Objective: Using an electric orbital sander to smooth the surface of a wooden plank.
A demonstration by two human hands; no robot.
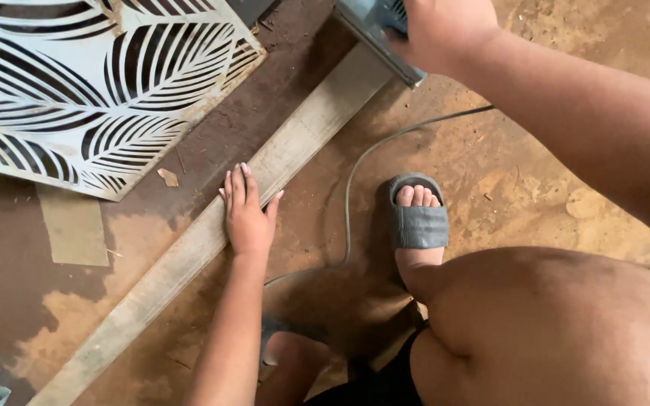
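1. Bare knee (558, 331) fills the lower right.
2. Left hand (248, 214) is pressed flat, fingers spread, on the pale wooden plank (189, 252).
3. Plank's long axis runs from lower left to upper centre, dusty and worn.
4. Right hand (438, 30) is closed around a grey power tool (374, 26) at the plank's upper end.

The scene is lit evenly by soft, diffuse daylight; no single source can be made out. Only a faint, blurred shadow is cast on the dusty floor (490, 180) beneath the knee at lower centre. Mild glare is seen on the white cut-out panel (77, 83) at upper left. Focus is held sharply throughout, with slight wide-angle stretching at the edges.
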